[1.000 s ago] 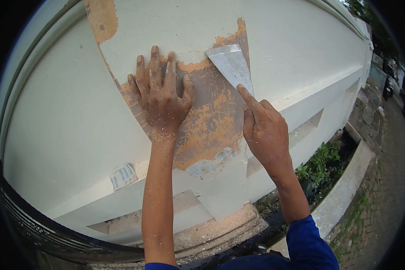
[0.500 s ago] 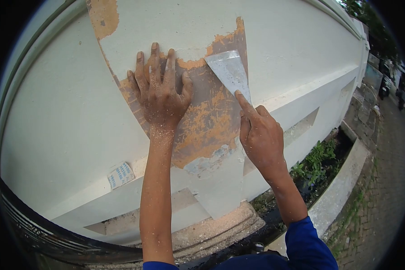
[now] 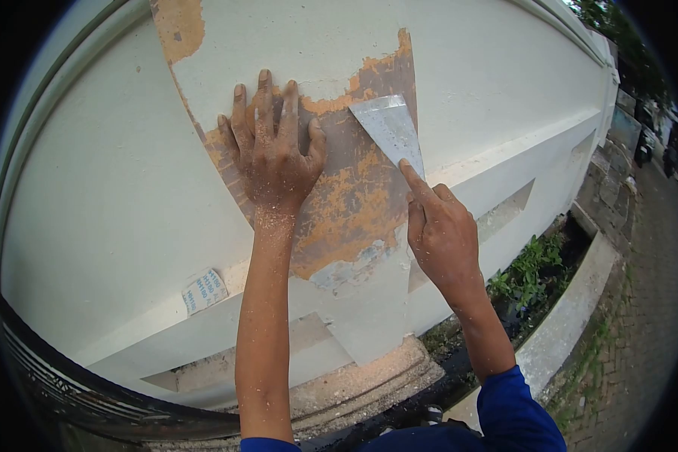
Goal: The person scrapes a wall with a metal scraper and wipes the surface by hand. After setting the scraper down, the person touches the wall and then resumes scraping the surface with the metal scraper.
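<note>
My left hand [image 3: 277, 154] lies flat on the wall with its fingers spread, partly over an orange and grey-brown patch [image 3: 346, 192] where the white paint is gone. Fine pale dust covers its back and wrist. My right hand [image 3: 443, 237] is wrapped round a wide metal scraper [image 3: 391, 132], its index finger stretched along the blade. The blade's broad edge points up and rests over the grey-brown area, a little below the ragged edge of the white paint [image 3: 331, 45]. The scraper's handle is hidden inside my right hand.
A piece of sandpaper [image 3: 204, 292] with blue print on its back sits on the wall's ledge at lower left. Dark metal railing [image 3: 90, 388] curves along the bottom left. Green plants [image 3: 531, 275] grow in a ditch at right, beside a concrete kerb [image 3: 572, 320] and paved path [image 3: 651, 301].
The scraper and my right hand have moved down the patch, away from the upper paint edge. My left hand has stayed spread on the same part of the wall.
</note>
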{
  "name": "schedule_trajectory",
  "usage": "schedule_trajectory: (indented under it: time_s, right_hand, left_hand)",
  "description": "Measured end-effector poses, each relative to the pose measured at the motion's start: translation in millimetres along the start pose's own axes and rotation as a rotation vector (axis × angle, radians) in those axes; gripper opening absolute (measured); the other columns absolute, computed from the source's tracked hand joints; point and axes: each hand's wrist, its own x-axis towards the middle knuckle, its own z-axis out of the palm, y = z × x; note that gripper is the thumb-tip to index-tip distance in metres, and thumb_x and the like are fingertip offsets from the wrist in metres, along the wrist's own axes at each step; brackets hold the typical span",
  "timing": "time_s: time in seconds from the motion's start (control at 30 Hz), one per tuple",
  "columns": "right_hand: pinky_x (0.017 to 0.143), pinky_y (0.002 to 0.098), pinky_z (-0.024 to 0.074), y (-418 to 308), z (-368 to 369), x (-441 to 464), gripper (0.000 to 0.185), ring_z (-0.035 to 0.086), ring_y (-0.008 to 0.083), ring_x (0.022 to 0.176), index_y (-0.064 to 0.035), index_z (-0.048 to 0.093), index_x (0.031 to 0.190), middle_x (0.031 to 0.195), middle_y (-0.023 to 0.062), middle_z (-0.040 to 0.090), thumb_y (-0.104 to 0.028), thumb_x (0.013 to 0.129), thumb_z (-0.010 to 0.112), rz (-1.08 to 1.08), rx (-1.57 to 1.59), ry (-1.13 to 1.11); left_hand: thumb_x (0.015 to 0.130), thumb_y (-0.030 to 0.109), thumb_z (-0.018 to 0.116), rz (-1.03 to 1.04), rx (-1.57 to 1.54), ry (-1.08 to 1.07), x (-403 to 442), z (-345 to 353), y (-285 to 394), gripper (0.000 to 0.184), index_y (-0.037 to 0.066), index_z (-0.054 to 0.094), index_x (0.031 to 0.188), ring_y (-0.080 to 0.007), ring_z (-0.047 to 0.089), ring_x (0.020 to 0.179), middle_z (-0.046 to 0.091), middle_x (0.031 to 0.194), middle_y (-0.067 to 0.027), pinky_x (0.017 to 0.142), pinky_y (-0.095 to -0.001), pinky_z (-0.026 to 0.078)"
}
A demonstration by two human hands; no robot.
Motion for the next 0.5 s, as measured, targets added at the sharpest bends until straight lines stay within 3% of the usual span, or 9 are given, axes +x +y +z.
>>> schedule_trajectory:
  time_s: [0.23, 0.5]
  right_hand:
    - [0.044, 0.0325, 0.0457, -7, 0, 17, 0.047, 0.054, 0.0166, 0.05, -0.0106, 0.054, 0.136, 0.07, 0.0098, 0.055, -0.009, 0.089, 0.06, -0.021, 0.007, 0.062]
    - [0.045, 0.0313, 0.0439, -4, -3, 16, 0.046, 0.051, 0.0155, 0.05, -0.0109, 0.055, 0.134, 0.067, 0.0087, 0.053, -0.007, 0.088, 0.06, -0.053, 0.013, 0.087]
  left_hand:
    - [0.08, 0.031, 0.06, -0.003, -0.007, 0.005, 2, -2, 1, 0.048, 0.022, 0.061, 0.128, -0.0275, 0.032, 0.139, 0.045, 0.147, -0.0009, 0.117, -0.0502, 0.017]
    - [0.08, 0.034, 0.059, 0.0, -0.003, 0.009, 3, 2, -1, 0.046, 0.021, 0.065, 0.123, -0.027, 0.028, 0.142, 0.043, 0.148, -0.0003, 0.118, -0.05, 0.011]
